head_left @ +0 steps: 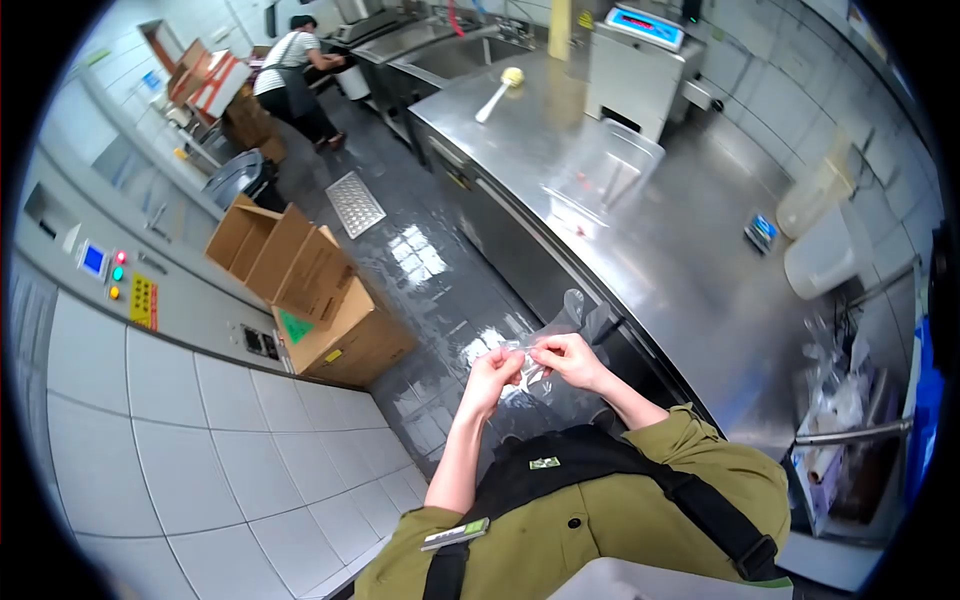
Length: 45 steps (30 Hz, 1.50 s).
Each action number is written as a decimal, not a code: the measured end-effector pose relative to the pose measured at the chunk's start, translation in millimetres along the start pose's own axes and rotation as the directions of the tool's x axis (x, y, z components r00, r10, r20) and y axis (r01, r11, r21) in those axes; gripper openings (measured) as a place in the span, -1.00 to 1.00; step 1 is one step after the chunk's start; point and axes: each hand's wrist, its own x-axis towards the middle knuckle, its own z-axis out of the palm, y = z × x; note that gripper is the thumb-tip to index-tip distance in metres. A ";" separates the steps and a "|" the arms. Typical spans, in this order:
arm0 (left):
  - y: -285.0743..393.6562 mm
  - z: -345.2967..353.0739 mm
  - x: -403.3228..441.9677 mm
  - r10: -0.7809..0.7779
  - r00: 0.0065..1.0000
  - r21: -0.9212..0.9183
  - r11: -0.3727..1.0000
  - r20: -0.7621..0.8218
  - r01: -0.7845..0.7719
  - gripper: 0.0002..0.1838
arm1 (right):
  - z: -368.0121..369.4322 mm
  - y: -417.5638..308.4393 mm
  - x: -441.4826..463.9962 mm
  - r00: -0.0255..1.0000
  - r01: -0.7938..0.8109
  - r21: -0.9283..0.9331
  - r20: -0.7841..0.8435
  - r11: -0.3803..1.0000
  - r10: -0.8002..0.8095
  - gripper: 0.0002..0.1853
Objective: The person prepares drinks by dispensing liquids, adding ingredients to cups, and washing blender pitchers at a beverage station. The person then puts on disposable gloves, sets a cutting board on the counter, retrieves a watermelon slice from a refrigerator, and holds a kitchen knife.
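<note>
My left hand (pixel 496 375) and my right hand (pixel 568 360) are close together in front of my apron (pixel 590 460). Both pinch a thin, crumpled piece of clear plastic (pixel 571 312). Loose parts of it stick up beyond my fingers and hang below them. Whether it is a bag or a glove I cannot tell. To the right of my hands is the edge of a steel counter (pixel 690 300).
On the counter are a clear tray (pixel 625 165), a white-handled tool (pixel 495 98), a scale (pixel 640 60) and a small blue packet (pixel 760 233). Cardboard boxes (pixel 345 335) stand on the wet floor to the left. Another person (pixel 295 80) bends near the sink (pixel 460 58).
</note>
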 end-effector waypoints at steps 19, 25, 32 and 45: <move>-6.6 -29.7 -26.7 0.526 0.749 0.851 0.516 -0.403 0.096 -0.82 | 84.3 -21.7 40.3 0.691 0.710 -0.445 0.291 0.545 -0.662 -0.93; -47.1 -60.3 -12.1 0.149 0.821 -0.420 0.801 -0.551 -0.427 -0.78 | 68.2 11.9 43.2 0.743 0.659 -0.553 0.377 0.509 -0.552 -0.86; -30.2 -57.9 -2.5 0.384 0.805 -0.409 0.713 -0.452 -0.570 -0.40 | 88.2 16.7 34.5 0.861 0.446 -0.312 0.405 0.839 -0.307 -0.85; 14.0 -48.7 32.2 0.292 0.933 -0.748 0.566 -0.211 -0.346 -0.11 | 89.1 -33.4 49.2 0.636 0.770 -0.457 0.602 0.445 -0.482 -0.89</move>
